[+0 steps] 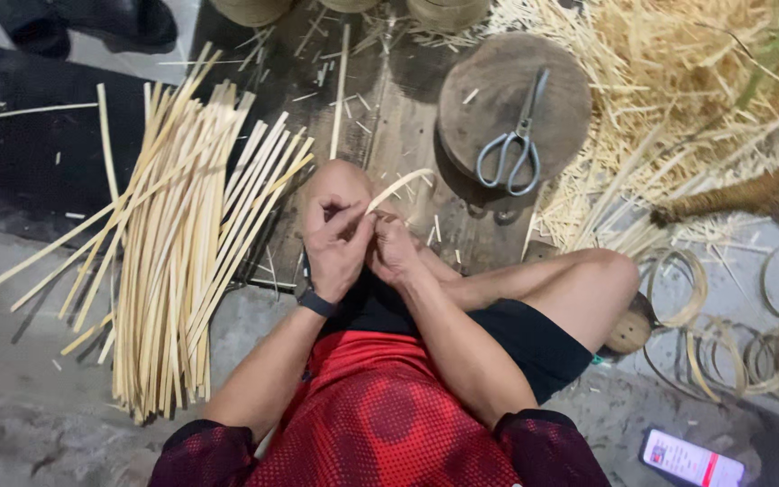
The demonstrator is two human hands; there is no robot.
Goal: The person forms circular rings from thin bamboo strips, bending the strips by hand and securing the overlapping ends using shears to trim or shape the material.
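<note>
I sit on the floor with one knee raised. My left hand and my right hand meet just above that knee, both pinching one thin pale bamboo strip that curves up and to the right from my fingers. A dark band is on my left wrist. To my left lies a long bundle of bamboo strips, spread like a fan on the floor.
Grey scissors rest on a round wooden block ahead. A heap of bamboo shavings fills the upper right. Several bamboo rings lie at the right. A phone lies lit near my right hip.
</note>
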